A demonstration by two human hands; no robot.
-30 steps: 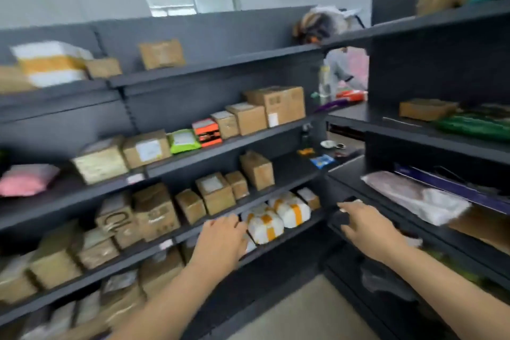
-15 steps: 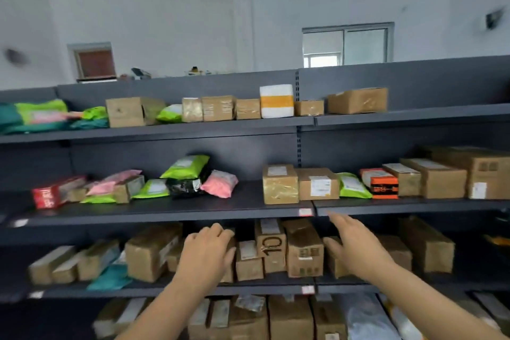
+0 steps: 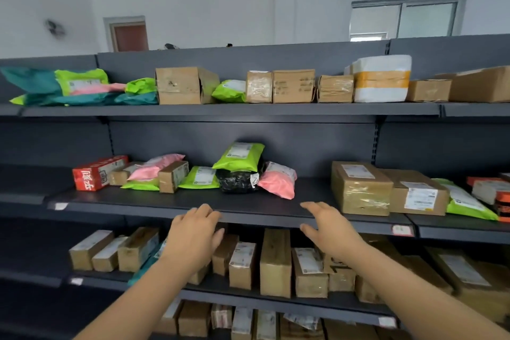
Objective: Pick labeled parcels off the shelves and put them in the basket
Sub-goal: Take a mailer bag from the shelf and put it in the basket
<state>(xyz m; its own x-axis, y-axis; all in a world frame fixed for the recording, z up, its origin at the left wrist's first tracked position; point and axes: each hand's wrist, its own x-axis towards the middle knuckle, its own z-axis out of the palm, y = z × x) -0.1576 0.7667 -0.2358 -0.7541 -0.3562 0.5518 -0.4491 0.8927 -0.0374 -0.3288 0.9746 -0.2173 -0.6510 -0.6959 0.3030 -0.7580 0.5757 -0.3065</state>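
Dark grey shelves (image 3: 248, 211) hold many labeled parcels. On the middle shelf a green mailer (image 3: 238, 156) rests on a black bag (image 3: 237, 181), with a pink bag (image 3: 277, 181) to its right and a taped brown box (image 3: 360, 188) further right. My left hand (image 3: 193, 234) and my right hand (image 3: 328, 229) are both raised in front of the middle shelf's front edge, fingers apart, holding nothing. They hang below and in front of the green mailer and pink bag. No basket is in view.
The top shelf carries cardboard boxes (image 3: 185, 85), green mailers and a white foam box (image 3: 380, 78). A red carton (image 3: 98, 172) lies at the middle shelf's left. Upright brown boxes (image 3: 276, 265) crowd the lower shelf behind my arms. A white wall with a window (image 3: 405, 19) rises behind.
My view has swung left from the corner of the shelving to face this run of shelves head-on. Both hands have risen from the lower shelf level to the middle shelf's edge, still empty.
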